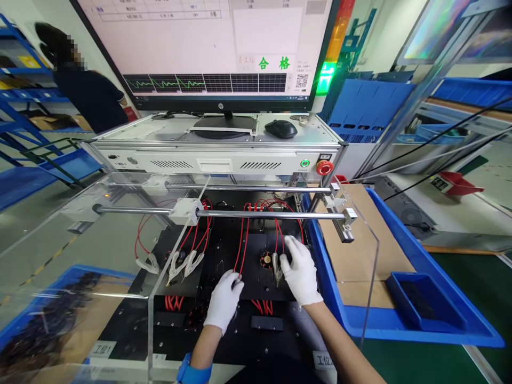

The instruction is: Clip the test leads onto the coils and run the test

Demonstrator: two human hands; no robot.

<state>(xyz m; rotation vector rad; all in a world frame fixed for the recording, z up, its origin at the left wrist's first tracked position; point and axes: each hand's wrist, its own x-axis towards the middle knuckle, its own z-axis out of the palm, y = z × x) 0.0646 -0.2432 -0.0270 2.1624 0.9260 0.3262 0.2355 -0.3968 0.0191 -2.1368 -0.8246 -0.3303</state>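
Already my right hand [302, 271] pinched a clip [276, 268] at the small coil [266, 260], twelve o'clock of my left hand [224, 300], which gripped red leads [241, 248]; the monitor [208, 48] showed green characters, three clips [176, 265] lay unattached.

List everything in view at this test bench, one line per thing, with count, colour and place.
monitor: one, black frame, green characters on screen, top centre
tester cabinet: one, white, under the monitor
mouse: one, black, on the cabinet top
emergency stop button: one, red, cabinet front right
fixture plate: one, black, under the hands
red wires: several, hanging from the rail to the plate
clips: several, metal, left of the hands
blue tray: one, right of the fixture
co-worker: one, dark top, far left
left hand: white glove, on a red wire
right hand: white glove, at a clip
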